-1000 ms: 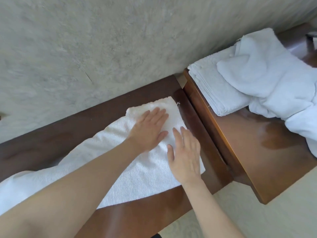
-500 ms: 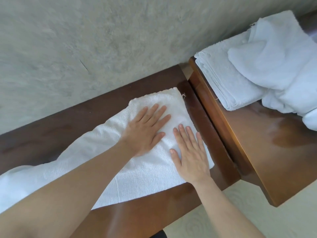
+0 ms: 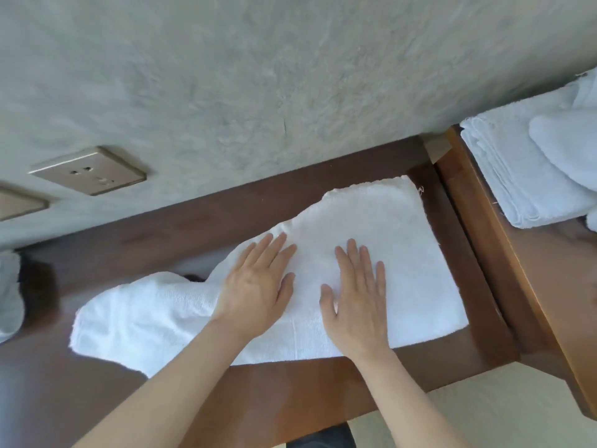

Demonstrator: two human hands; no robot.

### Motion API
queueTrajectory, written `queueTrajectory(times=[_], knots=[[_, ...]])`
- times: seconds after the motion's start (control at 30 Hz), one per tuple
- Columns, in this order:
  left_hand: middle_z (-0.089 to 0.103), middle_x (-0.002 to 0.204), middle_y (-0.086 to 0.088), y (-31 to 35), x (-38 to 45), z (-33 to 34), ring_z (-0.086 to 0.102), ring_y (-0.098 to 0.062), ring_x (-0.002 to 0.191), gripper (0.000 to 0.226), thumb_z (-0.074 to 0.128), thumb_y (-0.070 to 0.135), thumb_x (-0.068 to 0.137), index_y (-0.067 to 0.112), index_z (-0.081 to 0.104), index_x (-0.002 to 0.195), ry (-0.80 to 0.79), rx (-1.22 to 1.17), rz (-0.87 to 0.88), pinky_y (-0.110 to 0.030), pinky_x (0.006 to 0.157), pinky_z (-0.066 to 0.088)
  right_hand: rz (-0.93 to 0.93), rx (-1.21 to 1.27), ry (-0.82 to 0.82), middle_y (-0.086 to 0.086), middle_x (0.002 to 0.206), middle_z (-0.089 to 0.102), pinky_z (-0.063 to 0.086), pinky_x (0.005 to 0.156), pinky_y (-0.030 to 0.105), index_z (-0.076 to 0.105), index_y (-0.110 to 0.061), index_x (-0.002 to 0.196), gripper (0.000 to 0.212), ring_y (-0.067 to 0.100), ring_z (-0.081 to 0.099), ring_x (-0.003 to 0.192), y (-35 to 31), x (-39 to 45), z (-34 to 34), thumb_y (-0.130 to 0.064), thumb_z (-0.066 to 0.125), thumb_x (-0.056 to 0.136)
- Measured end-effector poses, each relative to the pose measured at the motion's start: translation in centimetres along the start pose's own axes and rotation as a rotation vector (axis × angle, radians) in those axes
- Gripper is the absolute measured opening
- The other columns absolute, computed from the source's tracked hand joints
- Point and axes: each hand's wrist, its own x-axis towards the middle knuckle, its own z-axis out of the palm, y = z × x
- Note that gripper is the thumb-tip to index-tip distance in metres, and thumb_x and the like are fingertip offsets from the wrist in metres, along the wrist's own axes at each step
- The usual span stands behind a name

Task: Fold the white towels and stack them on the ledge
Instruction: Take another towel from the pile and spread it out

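A long white towel [image 3: 397,247] lies folded lengthwise on the dark wooden ledge [image 3: 200,227] below the wall. My left hand [image 3: 255,286] rests flat on its middle, palm down, fingers apart. My right hand [image 3: 358,299] lies flat beside it, just to the right. Neither hand grips the cloth. The towel's left end [image 3: 129,318] is rumpled. On the lighter wooden table [image 3: 533,286] at the right sits a stack of folded white towels [image 3: 517,179], with loose unfolded towels [image 3: 568,137] heaped on it.
A rough grey-green wall rises behind the ledge, with a brass socket plate [image 3: 87,171] at the left. Another bit of white cloth [image 3: 9,295] shows at the far left edge. Pale floor [image 3: 484,412] lies below the ledge's front edge.
Both hands have slid leftward along the towel, away from its right end, still pressed flat. The view has swung left, bringing the socket plate in.
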Motion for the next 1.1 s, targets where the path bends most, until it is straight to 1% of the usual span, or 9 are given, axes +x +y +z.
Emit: queueTrajectory(times=[0.17, 0.3, 0.4, 0.57, 0.7, 0.8, 0.9, 1.0, 1.1], knots=[[0.067, 0.131, -0.009, -7.8, -5.3, -3.1, 0.058, -0.031, 0.128, 0.052, 0.038, 0.043, 0.098, 0.011, 0.07, 0.124, 0.041, 0.005, -0.23, -0.049, 0.115, 0.037, -0.273, 0.057, -0.094, 0.003, 0.169, 0.011, 0.01, 0.125, 0.046, 0.022, -0.02, 0.159, 0.062, 0.019, 0.005, 0.156, -9.3, -3.2, 2.7, -0.052, 0.019, 0.106], [0.069, 0.119, 0.01, -14.7, -9.0, -4.6, 0.061, -0.021, 0.116, 0.064, 0.019, 0.062, 0.094, 0.028, 0.068, 0.118, -0.096, -0.155, -0.429, -0.039, 0.106, 0.037, -0.275, 0.103, -0.072, 0.005, 0.168, 0.014, 0.013, 0.125, 0.047, 0.02, -0.017, 0.16, 0.065, 0.022, 0.01, 0.156, -14.5, -4.4, 3.4, -0.053, 0.021, 0.106], [0.07, 0.108, 0.008, -18.5, -10.5, -4.5, 0.059, -0.021, 0.105, 0.073, 0.014, 0.073, 0.088, 0.03, 0.068, 0.112, -0.167, -0.227, -0.495, -0.04, 0.097, 0.042, -0.296, 0.083, -0.059, 0.005, 0.168, 0.015, 0.01, 0.127, 0.046, 0.023, -0.018, 0.159, 0.064, 0.022, 0.009, 0.156, -17.6, -4.2, 3.4, -0.054, 0.019, 0.106], [0.065, 0.068, 0.005, -19.6, -11.2, -4.4, 0.06, -0.016, 0.068, 0.085, 0.016, 0.092, 0.07, 0.02, 0.062, 0.075, -0.257, -0.272, -0.616, -0.033, 0.06, 0.04, -0.371, 0.017, -0.093, 0.008, 0.165, 0.025, 0.012, 0.126, 0.05, 0.036, -0.012, 0.155, 0.062, 0.024, 0.015, 0.155, -21.3, -4.1, 3.9, -0.048, 0.033, 0.105], [0.057, 0.056, 0.007, -19.3, -11.3, -5.9, 0.055, -0.013, 0.058, 0.076, 0.025, 0.089, 0.069, 0.02, 0.056, 0.064, -0.102, -0.237, -0.581, -0.028, 0.051, 0.034, -0.339, 0.006, -0.03, 0.01, 0.162, 0.032, 0.014, 0.125, 0.051, 0.038, -0.011, 0.154, 0.063, 0.027, 0.02, 0.154, -22.8, -4.2, 3.8, -0.049, 0.035, 0.103], [0.055, 0.052, 0.008, -19.6, -12.3, -7.5, 0.048, -0.014, 0.051, 0.06, 0.042, 0.075, 0.081, 0.021, 0.06, 0.063, 0.228, -0.019, -0.3, -0.027, 0.052, 0.034, -0.291, -0.018, 0.057, 0.01, 0.148, 0.05, 0.023, 0.121, 0.053, 0.041, -0.012, 0.151, 0.061, 0.033, 0.036, 0.145, -23.6, -4.0, 3.5, -0.049, 0.036, 0.102], [0.063, 0.067, -0.001, -19.6, -13.7, -7.4, 0.055, -0.025, 0.06, 0.047, 0.058, 0.056, 0.088, 0.013, 0.069, 0.072, 0.474, 0.079, -0.078, -0.038, 0.065, 0.043, -0.219, -0.109, 0.064, 0.008, 0.137, 0.055, 0.025, 0.119, 0.053, 0.042, -0.015, 0.149, 0.058, 0.035, 0.041, 0.14, -23.5, -3.9, 3.7, -0.047, 0.037, 0.101], [0.068, 0.097, -0.003, -20.5, -15.5, -6.4, 0.063, -0.027, 0.088, 0.047, 0.046, 0.05, 0.099, 0.013, 0.075, 0.091, 0.234, -0.175, -0.292, -0.038, 0.079, 0.047, -0.16, -0.212, -0.021, 0.014, 0.148, 0.045, 0.022, 0.122, 0.051, 0.036, -0.014, 0.153, 0.058, 0.037, 0.033, 0.145, -23.1, -4.3, 4.3, -0.037, 0.046, 0.101], [0.066, 0.1, 0.005, -23.2, -16.9, -5.7, 0.06, -0.019, 0.099, 0.042, 0.034, 0.051, 0.102, 0.029, 0.068, 0.092, 0.035, -0.541, -0.536, -0.028, 0.078, 0.042, -0.201, -0.132, 0.107, 0.013, 0.119, 0.058, 0.045, 0.101, 0.046, 0.059, -0.008, 0.125, 0.037, 0.035, 0.056, 0.113, -23.4, -6.1, 5.2, -0.028, 0.058, 0.095]])
